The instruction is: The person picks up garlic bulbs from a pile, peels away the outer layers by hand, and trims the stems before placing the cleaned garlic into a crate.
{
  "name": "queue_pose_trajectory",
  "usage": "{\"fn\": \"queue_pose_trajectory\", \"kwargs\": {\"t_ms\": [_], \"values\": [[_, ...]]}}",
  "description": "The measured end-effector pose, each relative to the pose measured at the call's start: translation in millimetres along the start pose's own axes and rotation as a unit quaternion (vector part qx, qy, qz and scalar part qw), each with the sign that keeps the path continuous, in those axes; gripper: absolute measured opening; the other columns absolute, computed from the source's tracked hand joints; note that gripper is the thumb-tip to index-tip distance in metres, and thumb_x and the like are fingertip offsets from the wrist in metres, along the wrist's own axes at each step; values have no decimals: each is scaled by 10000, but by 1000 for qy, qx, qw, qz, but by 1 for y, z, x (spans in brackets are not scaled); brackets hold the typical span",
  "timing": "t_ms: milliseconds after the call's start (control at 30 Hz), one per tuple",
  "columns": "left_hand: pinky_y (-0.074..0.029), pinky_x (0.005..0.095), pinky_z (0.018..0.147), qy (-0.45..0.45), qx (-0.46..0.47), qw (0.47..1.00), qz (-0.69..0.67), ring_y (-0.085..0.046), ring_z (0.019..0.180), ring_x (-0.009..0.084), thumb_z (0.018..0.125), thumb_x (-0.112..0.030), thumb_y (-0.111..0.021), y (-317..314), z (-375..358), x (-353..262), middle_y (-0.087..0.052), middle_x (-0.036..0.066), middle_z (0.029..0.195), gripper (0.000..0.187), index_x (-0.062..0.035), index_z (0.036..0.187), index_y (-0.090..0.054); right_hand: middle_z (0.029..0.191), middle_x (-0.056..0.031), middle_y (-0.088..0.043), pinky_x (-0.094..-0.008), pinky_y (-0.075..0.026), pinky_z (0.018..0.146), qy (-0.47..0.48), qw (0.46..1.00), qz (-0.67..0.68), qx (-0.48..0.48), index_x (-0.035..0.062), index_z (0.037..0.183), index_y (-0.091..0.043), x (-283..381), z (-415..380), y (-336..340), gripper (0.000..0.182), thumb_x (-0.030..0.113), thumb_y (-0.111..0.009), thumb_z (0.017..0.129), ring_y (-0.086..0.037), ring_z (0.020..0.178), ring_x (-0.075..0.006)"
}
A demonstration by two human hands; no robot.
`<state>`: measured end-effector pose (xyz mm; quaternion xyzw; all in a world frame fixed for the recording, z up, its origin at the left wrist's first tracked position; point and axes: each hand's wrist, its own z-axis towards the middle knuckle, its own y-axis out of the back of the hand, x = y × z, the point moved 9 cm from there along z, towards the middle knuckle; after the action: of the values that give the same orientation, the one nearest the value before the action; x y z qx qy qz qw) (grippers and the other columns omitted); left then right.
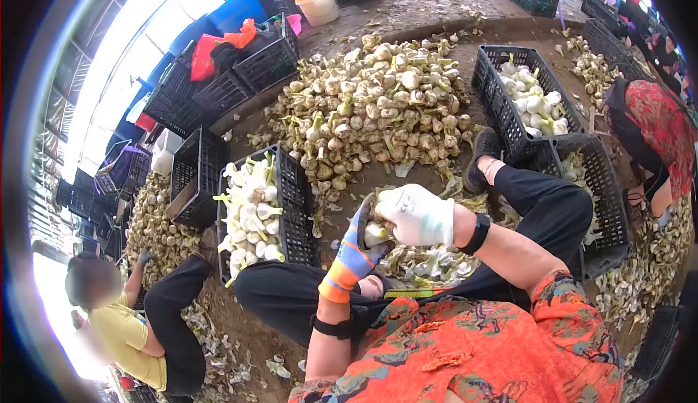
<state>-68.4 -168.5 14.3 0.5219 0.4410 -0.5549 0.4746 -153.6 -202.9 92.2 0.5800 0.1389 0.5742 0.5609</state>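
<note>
My left hand [352, 252], in an orange, blue and grey glove with dark fingers, is closed around a garlic bulb [376, 233]. My right hand [416, 216], in a white glove, has its fingers curled onto the same bulb from above; their tips are partly hidden. Below the hands, loose garlic skins [429, 263] lie between my bent legs. In front spreads a big heap of unpeeled garlic [371, 105]. To my left stands a black crate [294, 206] filled with pale, cleaned bulbs [252, 217].
Another black crate [488, 86] with cleaned garlic stands at front right, beside a crate [607, 206] holding skins. A person in yellow [131, 330] sits at left near more garlic [156, 214]. Someone in a red patterned top [658, 130] bends at right. A white bucket [318, 9] stands behind.
</note>
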Motion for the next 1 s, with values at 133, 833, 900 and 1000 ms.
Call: {"fn": "queue_pose_trajectory", "kwargs": {"t_ms": [133,833,900,1000], "values": [[-396,315,993,-34,-26,995,-86,-448,1194,192,677,46,-705,10,0,4,-413,127,1371,818,-16,1398,-324,831,-219,-604,-420,-477,723,-87,995,36,-35,-18,847,-609,-19,-6,-14,203,100,-579,685,-598,837,-384],[-486,304,919,-24,-294,916,-273,-578,1037,187,817,34,-654,47,24,57,-583,101,1187,351,-4,1159,-588,962,-125,-651,-308,-492,737,-268,835,434,-208,4,1247,-494,-107,-10,-56,555,106,-710,745,-613,811,-160],[-492,303,910,-85,-325,940,-63,-573,1043,187,775,90,-666,50,23,39,-555,91,1211,344,-14,1101,-628,941,-142,-641,-316,-490,726,-299,856,359,-219,-2,1230,-500,-112,-8,-60,533,67,-690,737,-614,792,-203],[-494,305,907,-111,-310,944,23,-570,1045,192,749,115,-672,52,22,35,-530,84,1222,339,-26,1056,-652,917,-153,-628,-324,-487,712,-292,855,355,-240,-7,1214,-494,-121,-5,-71,503,27,-648,736,-609,776,-237]]}}
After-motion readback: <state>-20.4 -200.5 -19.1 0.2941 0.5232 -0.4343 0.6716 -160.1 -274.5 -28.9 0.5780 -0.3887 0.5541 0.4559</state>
